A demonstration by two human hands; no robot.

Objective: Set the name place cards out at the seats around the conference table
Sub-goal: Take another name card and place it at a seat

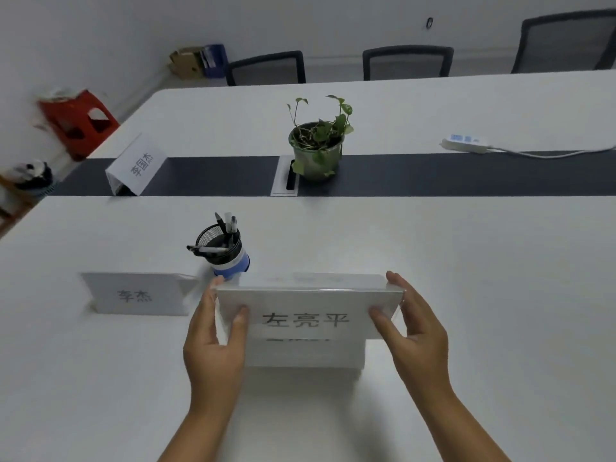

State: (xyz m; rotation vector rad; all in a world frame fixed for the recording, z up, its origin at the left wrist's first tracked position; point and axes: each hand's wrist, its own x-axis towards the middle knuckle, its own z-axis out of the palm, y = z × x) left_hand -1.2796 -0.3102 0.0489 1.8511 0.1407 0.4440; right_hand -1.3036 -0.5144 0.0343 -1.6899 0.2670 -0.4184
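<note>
Place card (306, 315), gripped between both hands (213, 341)

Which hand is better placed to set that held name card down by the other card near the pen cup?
Probably the left hand: it grips the held name card on the side nearer the standing card.

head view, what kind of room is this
Most likely an office meeting room: a long white conference table with a dark centre strip, black mesh office chairs along its far side, and white folded name place cards standing at seats.
</note>
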